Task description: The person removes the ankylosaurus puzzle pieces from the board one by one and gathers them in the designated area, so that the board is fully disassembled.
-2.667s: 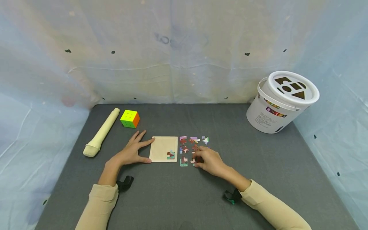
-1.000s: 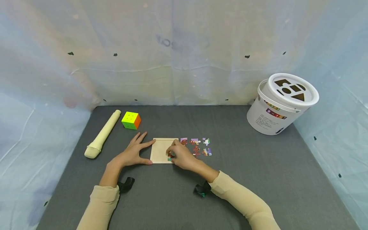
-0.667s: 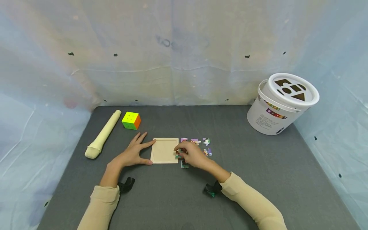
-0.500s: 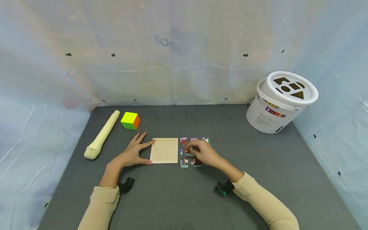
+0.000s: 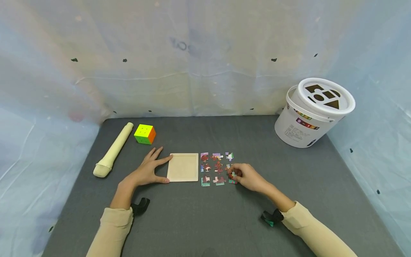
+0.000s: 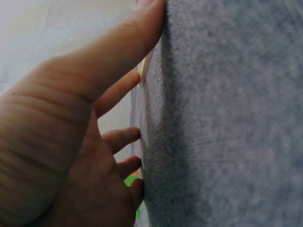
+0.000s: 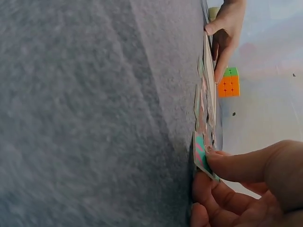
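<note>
A shallow square wooden puzzle tray (image 5: 183,167) lies on the grey cloth, its bare inside showing. My left hand (image 5: 148,170) spreads wide at its left side, thumb and index fingertip touching the tray's edge. To the right of the tray, my right hand (image 5: 249,177) pinches a jigsaw piece (image 7: 201,153) with a teal and pink face between thumb and fingers. In the right wrist view that piece tilts up, low over the cloth. Beside it several loose jigsaw pieces (image 5: 219,181) lie in rows, one of them partly hidden by my right hand.
A yellow, green and orange puzzle cube (image 5: 145,134) stands behind my left hand. Left of it lies a long cream club-shaped object (image 5: 113,150). At the back right, a white bucket (image 5: 298,130) with shape holes in its lid leans at the table's edge.
My right hand has reached into the tray, taken the jigsaw piece from its bottom right corner and carried it right to the end of the loose rows. The left hand keeps its place.
</note>
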A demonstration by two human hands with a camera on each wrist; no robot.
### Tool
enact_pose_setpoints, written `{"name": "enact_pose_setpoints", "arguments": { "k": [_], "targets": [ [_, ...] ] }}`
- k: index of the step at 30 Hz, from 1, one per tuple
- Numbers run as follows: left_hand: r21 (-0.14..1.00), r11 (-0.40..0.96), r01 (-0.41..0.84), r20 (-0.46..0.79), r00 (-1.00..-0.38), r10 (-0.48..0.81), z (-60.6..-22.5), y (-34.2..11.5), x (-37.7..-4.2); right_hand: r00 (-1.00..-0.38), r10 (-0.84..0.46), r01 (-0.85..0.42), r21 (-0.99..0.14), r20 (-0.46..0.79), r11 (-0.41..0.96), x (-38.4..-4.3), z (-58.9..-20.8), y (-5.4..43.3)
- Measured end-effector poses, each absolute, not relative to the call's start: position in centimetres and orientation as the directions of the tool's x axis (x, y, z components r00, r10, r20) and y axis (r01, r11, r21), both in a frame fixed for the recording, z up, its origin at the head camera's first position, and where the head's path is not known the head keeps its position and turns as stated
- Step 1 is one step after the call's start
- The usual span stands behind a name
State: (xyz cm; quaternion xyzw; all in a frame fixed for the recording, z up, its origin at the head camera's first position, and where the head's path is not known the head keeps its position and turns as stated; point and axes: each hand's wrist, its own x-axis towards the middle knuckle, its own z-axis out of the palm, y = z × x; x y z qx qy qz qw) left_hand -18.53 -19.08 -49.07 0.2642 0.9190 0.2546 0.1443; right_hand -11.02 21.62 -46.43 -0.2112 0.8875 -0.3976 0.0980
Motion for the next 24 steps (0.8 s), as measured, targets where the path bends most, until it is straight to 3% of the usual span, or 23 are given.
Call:
{"name": "enact_pose_setpoints", "arguments": {
  "k": [24],
  "targets": [
    [0.534, 0.722, 0.439, -0.126, -0.804, 0.581, -48.6, -18.6, -18.6, -0.933, -0.342, -0.343, -0.578, 0.115, 0.740, -9.5, -47.4, 20.7]
  ]
}}
